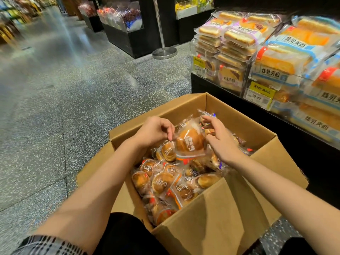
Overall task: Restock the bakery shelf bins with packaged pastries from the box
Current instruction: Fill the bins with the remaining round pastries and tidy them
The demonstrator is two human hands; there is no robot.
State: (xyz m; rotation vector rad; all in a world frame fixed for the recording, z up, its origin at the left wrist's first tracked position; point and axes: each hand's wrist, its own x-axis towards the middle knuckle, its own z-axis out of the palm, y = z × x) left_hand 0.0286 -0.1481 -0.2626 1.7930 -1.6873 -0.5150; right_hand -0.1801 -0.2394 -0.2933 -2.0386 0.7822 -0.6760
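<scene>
Crouching over an open cardboard box [211, 214] on the speckled floor [64, 107], the person works with both bare arms reaching in. Farthest left, the left hand [152, 130] curls its fingers and pinches the left edge of a wrapped bun [190, 140], lifted just above the heap. That bun sits directly between the two hands, its wrapper running roughly up and away from the person, so both hands are about equally near it. The right hand [219, 137] touches the wrapper's right side with curled fingers; whether this grip is clamped on the same bun or on a smaller packet behind it cannot be told. Below lies the loose pile of packaged pastries [165, 181], too many and too overlapped for an exact count, certainly more than a dozen. To the right, well apart from the hands and higher, stand the shelf bins [257, 70], at least three clear compartments already stacked with sliced cakes. The next move likely carries the bun rightward and upward.
</scene>
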